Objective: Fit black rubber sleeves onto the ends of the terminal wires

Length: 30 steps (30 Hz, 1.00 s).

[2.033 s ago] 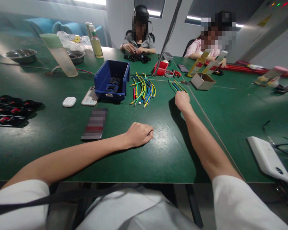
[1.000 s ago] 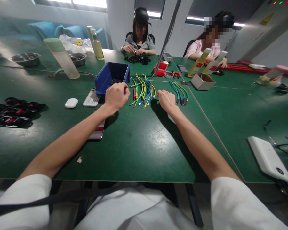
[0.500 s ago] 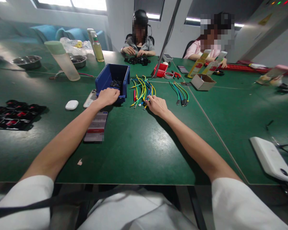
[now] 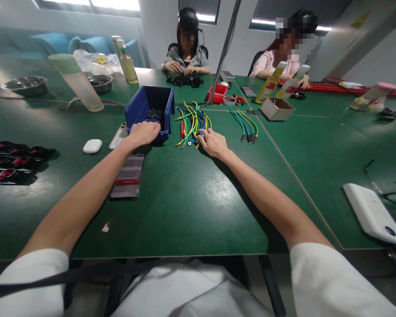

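My left hand (image 4: 145, 132) reaches over the low front lip of a blue parts bin (image 4: 132, 112). Its fingertips are hidden behind the lip, near several small dark grey pieces (image 4: 155, 114) inside. My right hand (image 4: 213, 143) rests at the near end of a loose pile of yellow, green and blue cables (image 4: 194, 119) with ring terminals. Thumb and forefinger are closed on a cable end there. A red pen-like thing (image 4: 181, 130) lies at the pile's left side. Right of the pile is a smaller bunch of cables (image 4: 247, 125) with dark sleeves near their terminals.
Left of the bin lie a phone (image 4: 127, 178), another phone (image 4: 117, 138), a white earphone case (image 4: 92, 146) and black packets (image 4: 16, 163). A small carton (image 4: 277, 109), bottles (image 4: 270, 83) and a metal pole (image 4: 222, 57) stand farther back. Two people sit across the green table (image 4: 191, 211).
The whole view has shifted slightly, so things sit a little farther left. Both hands stay at the same places, the left at the bin and the right at the cables.
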{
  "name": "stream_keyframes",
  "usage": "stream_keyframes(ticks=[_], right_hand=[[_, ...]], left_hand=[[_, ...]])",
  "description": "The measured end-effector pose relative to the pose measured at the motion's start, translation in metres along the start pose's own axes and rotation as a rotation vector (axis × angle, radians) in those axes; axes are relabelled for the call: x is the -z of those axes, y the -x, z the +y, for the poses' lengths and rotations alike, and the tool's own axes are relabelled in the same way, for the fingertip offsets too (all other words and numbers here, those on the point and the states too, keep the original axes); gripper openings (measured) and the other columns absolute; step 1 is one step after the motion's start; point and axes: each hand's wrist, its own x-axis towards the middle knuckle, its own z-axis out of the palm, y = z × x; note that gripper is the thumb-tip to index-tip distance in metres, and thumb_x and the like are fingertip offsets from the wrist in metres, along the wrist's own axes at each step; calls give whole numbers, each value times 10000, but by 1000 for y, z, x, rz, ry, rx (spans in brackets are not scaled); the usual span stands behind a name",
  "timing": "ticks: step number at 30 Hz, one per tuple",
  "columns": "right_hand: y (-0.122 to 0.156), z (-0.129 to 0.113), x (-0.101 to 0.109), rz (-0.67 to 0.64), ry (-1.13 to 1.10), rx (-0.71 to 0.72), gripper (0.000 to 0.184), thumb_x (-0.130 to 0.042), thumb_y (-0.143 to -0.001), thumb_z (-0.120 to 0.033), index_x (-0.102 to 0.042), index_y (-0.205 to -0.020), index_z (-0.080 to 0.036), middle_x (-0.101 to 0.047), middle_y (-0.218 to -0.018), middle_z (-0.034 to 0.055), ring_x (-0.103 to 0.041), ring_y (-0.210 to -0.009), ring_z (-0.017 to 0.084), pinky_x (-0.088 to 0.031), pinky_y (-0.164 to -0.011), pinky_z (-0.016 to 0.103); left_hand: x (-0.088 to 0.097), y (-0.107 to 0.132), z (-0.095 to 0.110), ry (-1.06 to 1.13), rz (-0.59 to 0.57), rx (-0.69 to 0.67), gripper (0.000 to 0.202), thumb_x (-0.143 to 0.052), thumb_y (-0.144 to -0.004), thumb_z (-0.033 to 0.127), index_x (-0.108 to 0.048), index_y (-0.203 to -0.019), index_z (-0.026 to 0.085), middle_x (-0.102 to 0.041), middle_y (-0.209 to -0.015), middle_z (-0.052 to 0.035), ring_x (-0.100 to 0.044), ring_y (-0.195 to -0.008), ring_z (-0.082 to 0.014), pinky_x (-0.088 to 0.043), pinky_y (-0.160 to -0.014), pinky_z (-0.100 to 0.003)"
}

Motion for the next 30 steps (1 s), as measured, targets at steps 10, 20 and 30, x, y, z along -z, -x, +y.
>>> stream_keyframes(ticks=[10, 20, 30], right_hand=[[0, 0, 0, -26, -36, -42, 613, -188, -971, -590, -491, -1373, -240, -570, -1217, 142, -607, -990, 299, -424, -766, 380], [-1, 2, -2, -11, -54, -57, 523, -247, -978, -540, -518, -1333, -268, -562, -1228, 119, -605, -974, 285, -424, -764, 377], [-5, 8, -7, 13, -87, -93, 381, -375, -949, -355, -562, -1265, -253, -606, -1201, 121, -616, -974, 304, -446, -777, 398]], left_hand=[[-2, -6, -1, 3, -14, 60, 542, -236, -934, 456, -704, -1088, 233, -691, -1105, -142, -643, -1019, -356, -476, -816, -406], [-1, -9, -2, 53, -32, 88, 542, -270, -911, 515, -710, -1109, 269, -687, -1140, -112, -627, -1056, -361, -469, -857, -412], [-4, -10, -7, 128, 19, 46, 575, -264, -913, 595, -663, -1131, 243, -681, -1151, -129, -625, -1047, -342, -464, -857, -403]])
